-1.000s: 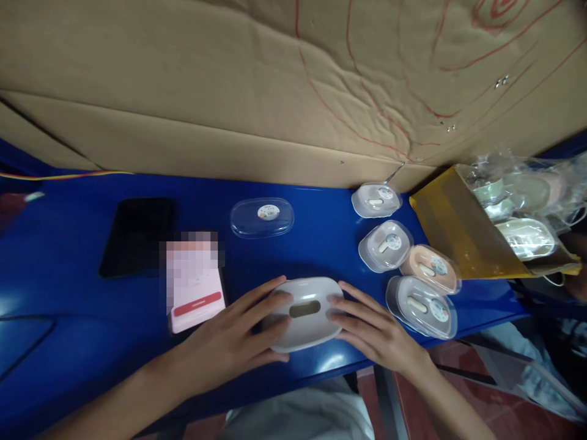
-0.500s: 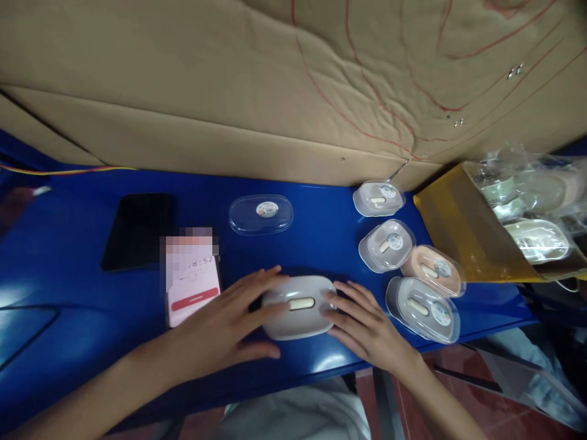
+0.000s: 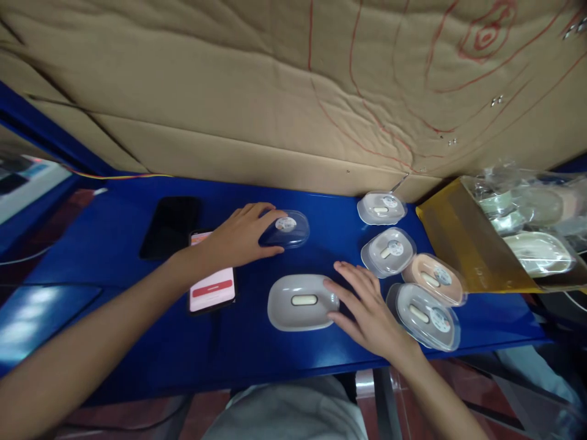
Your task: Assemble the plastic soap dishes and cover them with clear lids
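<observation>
A grey oval dish (image 3: 280,304) with a cream strip in its centre lies on the blue table. My right hand (image 3: 362,308), fingers spread, touches the dish's right rim. Further back, my left hand (image 3: 247,235) is at the left end of a clear lid (image 3: 298,231) with a round label. Its thumb and fingers are apart around that end, and whether they grip it cannot be made out.
Lidded grey dishes (image 3: 381,208) and a peach one (image 3: 452,288) stand at the right, beside a cardboard box (image 3: 477,244) of wrapped items. A lit phone (image 3: 213,299) and a black device (image 3: 169,226) lie at the left. Cardboard (image 3: 220,91) rises behind.
My left hand has left the grey dish and moved up to the clear lid. My right hand remains at the dish's right side. The camera view has shifted a little.
</observation>
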`<state>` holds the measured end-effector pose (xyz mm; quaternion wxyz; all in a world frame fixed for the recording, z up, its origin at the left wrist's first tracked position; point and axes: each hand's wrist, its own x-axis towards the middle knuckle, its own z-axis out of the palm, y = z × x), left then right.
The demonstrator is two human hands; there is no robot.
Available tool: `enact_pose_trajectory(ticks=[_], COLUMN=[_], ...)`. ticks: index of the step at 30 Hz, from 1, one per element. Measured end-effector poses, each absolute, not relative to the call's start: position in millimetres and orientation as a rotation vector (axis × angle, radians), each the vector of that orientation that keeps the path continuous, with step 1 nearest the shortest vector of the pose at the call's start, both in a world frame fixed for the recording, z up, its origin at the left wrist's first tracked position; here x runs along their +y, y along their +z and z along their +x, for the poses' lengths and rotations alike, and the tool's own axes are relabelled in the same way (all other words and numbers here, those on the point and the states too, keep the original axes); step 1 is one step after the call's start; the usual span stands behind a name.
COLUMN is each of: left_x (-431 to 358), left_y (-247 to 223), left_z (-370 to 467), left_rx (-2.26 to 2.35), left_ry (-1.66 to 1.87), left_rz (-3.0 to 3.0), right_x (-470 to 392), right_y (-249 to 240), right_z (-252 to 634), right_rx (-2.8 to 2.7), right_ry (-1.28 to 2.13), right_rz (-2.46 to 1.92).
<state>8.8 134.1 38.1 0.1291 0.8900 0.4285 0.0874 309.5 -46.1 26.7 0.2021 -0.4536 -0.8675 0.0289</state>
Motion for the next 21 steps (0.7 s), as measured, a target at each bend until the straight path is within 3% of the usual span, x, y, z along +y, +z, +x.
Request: enact_pose_trajectory(ticks=[3,9,21], left_x=[77.0,-16.3,-7.0], left_y=[42.0,19.6,1.9], left_z=[9.1,15.1,9.4], left_rx=[0.988,0.917,0.857], left_ry=[0.540,0.673,0.681], left_rz=[2.579,2.742,2.745], right_x=[-42.5,-60.5,-69.6], right_y=[28.9,18.0,-0.9], right_z=[309.1,310.2,314.2], right_rx=[-2.390,-2.461,-2.381], right_ry=[0.058,0.180,0.264], right_rz=[-1.211,-1.087,-1.210])
